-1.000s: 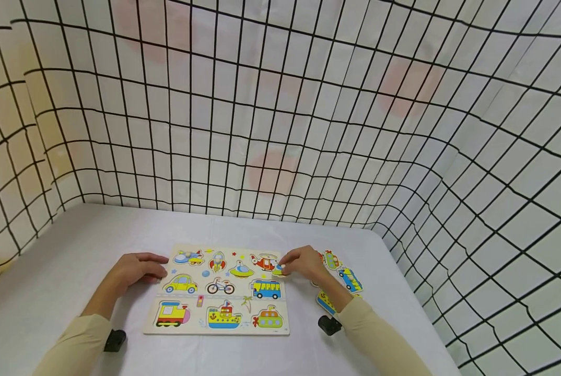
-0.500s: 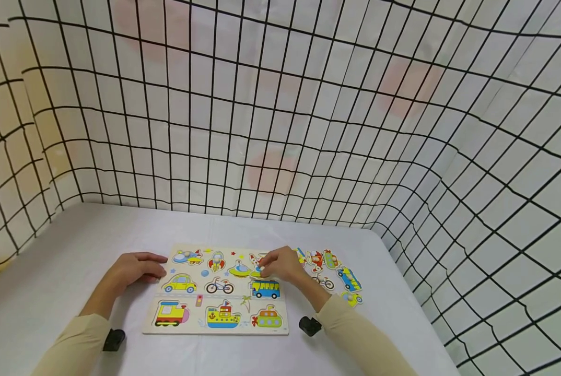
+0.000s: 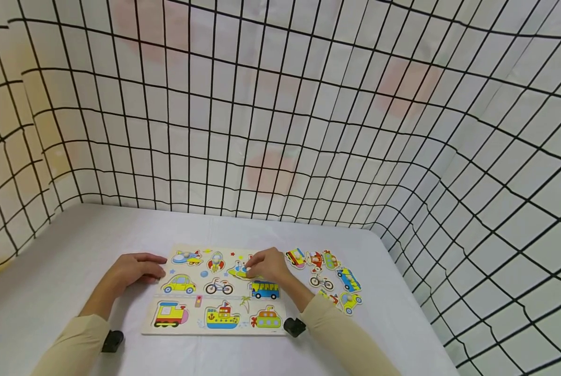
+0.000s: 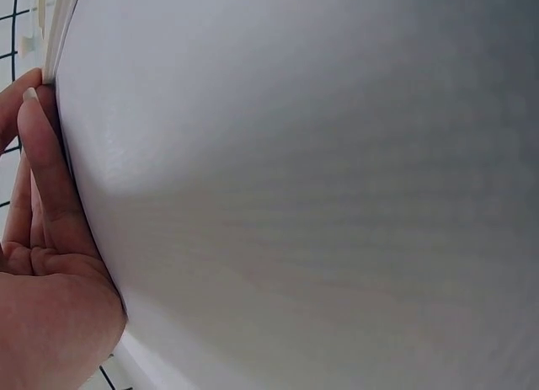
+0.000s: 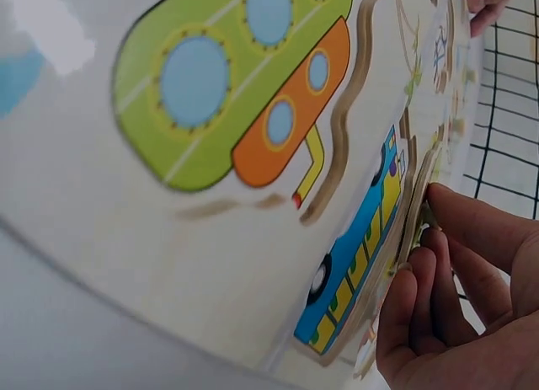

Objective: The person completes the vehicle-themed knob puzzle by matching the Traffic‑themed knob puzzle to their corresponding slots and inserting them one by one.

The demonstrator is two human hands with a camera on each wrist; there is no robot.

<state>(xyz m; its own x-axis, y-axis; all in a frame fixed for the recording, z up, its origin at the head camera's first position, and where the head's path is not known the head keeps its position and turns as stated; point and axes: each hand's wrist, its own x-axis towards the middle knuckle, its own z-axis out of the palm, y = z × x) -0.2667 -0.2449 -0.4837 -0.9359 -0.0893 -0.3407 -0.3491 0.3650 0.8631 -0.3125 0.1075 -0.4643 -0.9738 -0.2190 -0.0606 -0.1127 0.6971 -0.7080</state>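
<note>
A wooden peg puzzle board (image 3: 198, 326) with vehicle pictures lies flat on the table. My right hand (image 3: 268, 265) pinches a flying saucer piece (image 3: 241, 271) over the saucer picture in the top row; whether it sits inside the recess cannot be told. In the right wrist view, the thumb and fingers of my right hand (image 5: 459, 280) hold the piece's edge beyond the bus picture (image 5: 362, 247). My left hand (image 3: 139, 269) rests beside the board's left edge, fingers extended; its fingertips touch that edge in the left wrist view. The plane piece (image 3: 186, 257) and rocket piece (image 3: 216, 262) show knobs in the top row.
Right of the board lie several loose pieces: a train (image 3: 295, 257), a helicopter (image 3: 315, 260), a submarine (image 3: 330, 259), a bus (image 3: 348, 280), a bicycle (image 3: 321, 282), a car (image 3: 350, 303) and a partly hidden ship (image 3: 328, 296). Black wire mesh (image 3: 224, 156) stands behind the white table.
My right hand has moved left with the saucer piece, from the board's right edge to the saucer picture. More loose pieces are uncovered. My left hand has stayed in place.
</note>
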